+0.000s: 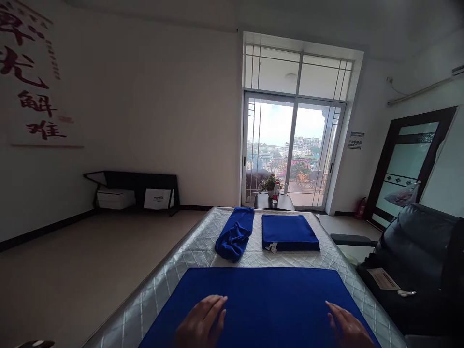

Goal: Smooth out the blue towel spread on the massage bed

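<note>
A blue towel lies spread flat on the quilted silver mattress right in front of me. My left hand rests palm down on its near left part, fingers together. My right hand lies flat on its near right edge. Neither hand grips anything. Farther up the mattress a crumpled blue towel lies on the left, and a neatly folded blue stack with a white tag sits to its right.
A black leather chair stands close on the right. Beyond the mattress, a small round table holds a plant and a bottle before the glass balcony door. A low black bench with white boxes stands at the left wall.
</note>
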`<move>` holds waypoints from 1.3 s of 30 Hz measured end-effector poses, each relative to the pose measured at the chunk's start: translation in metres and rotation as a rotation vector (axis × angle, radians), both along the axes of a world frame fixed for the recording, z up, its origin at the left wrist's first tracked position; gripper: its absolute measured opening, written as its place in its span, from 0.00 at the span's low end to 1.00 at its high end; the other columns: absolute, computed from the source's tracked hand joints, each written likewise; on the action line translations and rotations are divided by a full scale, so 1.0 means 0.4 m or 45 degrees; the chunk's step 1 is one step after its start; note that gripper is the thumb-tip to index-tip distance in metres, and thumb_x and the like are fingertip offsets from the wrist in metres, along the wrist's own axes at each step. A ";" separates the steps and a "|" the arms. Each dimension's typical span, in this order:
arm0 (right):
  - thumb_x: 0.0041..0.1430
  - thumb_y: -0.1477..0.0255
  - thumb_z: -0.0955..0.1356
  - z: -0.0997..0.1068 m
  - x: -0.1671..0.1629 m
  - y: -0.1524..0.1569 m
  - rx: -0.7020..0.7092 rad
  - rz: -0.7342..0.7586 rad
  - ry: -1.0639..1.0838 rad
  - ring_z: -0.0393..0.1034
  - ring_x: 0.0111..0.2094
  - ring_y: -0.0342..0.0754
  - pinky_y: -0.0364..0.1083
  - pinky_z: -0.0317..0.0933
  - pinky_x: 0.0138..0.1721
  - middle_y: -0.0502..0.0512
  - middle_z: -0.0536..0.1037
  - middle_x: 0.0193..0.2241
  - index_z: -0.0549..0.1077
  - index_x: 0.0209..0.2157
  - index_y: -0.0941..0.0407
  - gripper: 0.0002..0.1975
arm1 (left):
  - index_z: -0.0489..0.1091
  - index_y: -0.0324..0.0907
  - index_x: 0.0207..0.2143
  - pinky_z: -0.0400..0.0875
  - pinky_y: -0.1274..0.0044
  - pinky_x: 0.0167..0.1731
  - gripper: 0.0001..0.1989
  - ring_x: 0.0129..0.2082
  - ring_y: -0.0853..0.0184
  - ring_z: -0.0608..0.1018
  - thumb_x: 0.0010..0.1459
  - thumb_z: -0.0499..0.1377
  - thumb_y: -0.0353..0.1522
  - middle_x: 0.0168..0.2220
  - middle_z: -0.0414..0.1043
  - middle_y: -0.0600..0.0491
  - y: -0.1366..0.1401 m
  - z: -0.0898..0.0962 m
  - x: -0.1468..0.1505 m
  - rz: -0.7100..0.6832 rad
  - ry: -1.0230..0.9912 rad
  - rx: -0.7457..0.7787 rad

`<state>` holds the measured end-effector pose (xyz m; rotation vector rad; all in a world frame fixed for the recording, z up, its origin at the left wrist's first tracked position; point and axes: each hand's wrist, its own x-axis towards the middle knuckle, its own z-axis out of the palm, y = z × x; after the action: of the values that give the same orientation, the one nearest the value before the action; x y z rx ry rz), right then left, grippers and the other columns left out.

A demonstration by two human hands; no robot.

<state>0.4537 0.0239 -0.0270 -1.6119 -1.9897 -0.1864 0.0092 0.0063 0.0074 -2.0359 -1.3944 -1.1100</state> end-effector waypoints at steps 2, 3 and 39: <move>0.67 0.55 0.56 0.067 -0.106 0.016 -0.017 -0.032 0.008 0.74 0.51 0.52 0.49 0.68 0.52 0.52 0.79 0.51 0.76 0.53 0.47 0.25 | 0.75 0.55 0.49 0.79 0.73 0.45 0.16 0.44 0.64 0.82 0.67 0.50 0.40 0.46 0.81 0.58 0.041 0.033 0.047 -0.006 -0.013 -0.115; 0.68 0.56 0.55 0.097 -0.157 0.028 -0.036 -0.031 0.014 0.72 0.53 0.52 0.50 0.66 0.54 0.53 0.78 0.53 0.75 0.54 0.48 0.25 | 0.75 0.54 0.50 0.79 0.71 0.47 0.17 0.46 0.63 0.81 0.67 0.49 0.40 0.48 0.81 0.56 0.066 0.046 0.071 -0.011 -0.012 -0.197; 0.66 0.71 0.53 -0.082 -0.482 0.347 -0.526 0.235 -0.148 0.39 0.70 0.52 0.53 0.36 0.69 0.58 0.47 0.70 0.50 0.68 0.61 0.30 | 0.54 0.39 0.67 0.58 0.59 0.65 0.27 0.69 0.59 0.56 0.70 0.41 0.38 0.68 0.57 0.42 0.418 -0.248 0.296 -0.060 0.241 -0.763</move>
<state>0.2609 0.1625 -0.0600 -1.6749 -2.3684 0.2212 0.1275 0.1734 -0.0920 -2.5062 -1.7281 -0.5227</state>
